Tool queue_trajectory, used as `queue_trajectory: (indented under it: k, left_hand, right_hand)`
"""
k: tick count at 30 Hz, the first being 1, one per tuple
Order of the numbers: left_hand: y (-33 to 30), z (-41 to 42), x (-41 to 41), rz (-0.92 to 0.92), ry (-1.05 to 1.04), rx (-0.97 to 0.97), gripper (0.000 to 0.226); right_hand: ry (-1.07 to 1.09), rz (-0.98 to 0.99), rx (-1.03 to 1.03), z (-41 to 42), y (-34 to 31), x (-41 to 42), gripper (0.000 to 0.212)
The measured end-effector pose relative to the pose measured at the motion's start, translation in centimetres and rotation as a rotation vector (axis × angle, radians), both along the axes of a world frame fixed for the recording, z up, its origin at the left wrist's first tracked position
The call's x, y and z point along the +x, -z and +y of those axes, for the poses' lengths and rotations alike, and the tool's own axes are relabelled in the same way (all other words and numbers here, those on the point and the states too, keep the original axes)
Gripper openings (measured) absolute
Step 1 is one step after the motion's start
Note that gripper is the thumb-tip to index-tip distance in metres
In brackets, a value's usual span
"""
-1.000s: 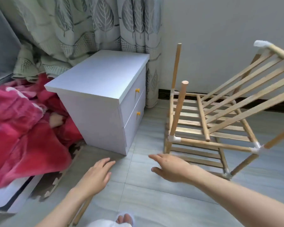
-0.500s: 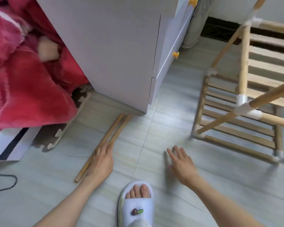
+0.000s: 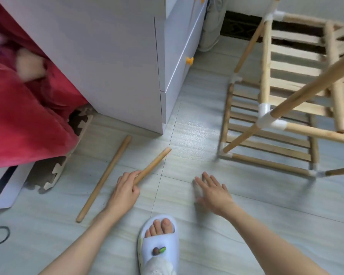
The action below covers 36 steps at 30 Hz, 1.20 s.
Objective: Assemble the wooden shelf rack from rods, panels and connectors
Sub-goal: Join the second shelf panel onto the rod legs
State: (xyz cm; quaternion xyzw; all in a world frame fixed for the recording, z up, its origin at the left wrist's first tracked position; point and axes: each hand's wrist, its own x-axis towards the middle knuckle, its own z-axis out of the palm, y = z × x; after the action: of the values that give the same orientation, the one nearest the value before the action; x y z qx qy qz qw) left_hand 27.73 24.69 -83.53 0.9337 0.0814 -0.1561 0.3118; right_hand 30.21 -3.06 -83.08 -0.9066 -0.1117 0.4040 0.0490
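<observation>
My left hand [image 3: 126, 188] grips one wooden rod [image 3: 154, 165] near its lower end, and the rod points up and to the right just above the floor. A second wooden rod [image 3: 105, 176] lies loose on the tiles to the left of that hand. My right hand [image 3: 213, 192] hovers over the floor with fingers spread and holds nothing. The partly built wooden rack [image 3: 270, 124], slatted panels joined to rods by white connectors [image 3: 265, 116], stands at the right, beyond my right hand.
A white bedside cabinet [image 3: 111, 62] with yellow knobs stands close behind the rods. A red blanket [image 3: 26, 120] and a foam mat edge [image 3: 54, 171] lie at the left. My foot in a white slipper [image 3: 159, 245] rests between my arms. A dark cable [image 3: 0, 235] curls at far left.
My left hand has closed round one of the two rods and swung its far end to the right, away from the other rod. My right hand stays spread.
</observation>
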Motion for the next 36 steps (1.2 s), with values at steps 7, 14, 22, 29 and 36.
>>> queue_trajectory:
  k: [7,14,22,29,36]
  left_hand:
    - [-9.7,-2.2,0.4,-0.246,0.169,-0.075,0.05]
    - [-18.2,-8.5,1.4,-0.498,0.316,-0.14,0.044]
    - [-26.5,-13.0,4.3,-0.57,0.416,-0.235,0.035]
    - [-29.7,-14.2,4.7,-0.663,0.453,-0.219,0.035]
    - [-33.9,-14.7,3.4,-0.839,0.499,-0.188,0.034]
  right_hand:
    - [0.255,-0.603,0.232,-3.5,-9.5,-1.0,0.045]
    - [0.364,-1.137,0.162,-11.8,-18.1,0.0,0.031]
    - [0.172,-0.874,-0.022,-13.2,-18.5,3.5,0.049]
    - [0.269,-0.956,-0.038,-11.7,-17.3,2.1,0.055]
    - [0.173,-0.976,-0.049,-10.2,-17.2,-2.4,0.074]
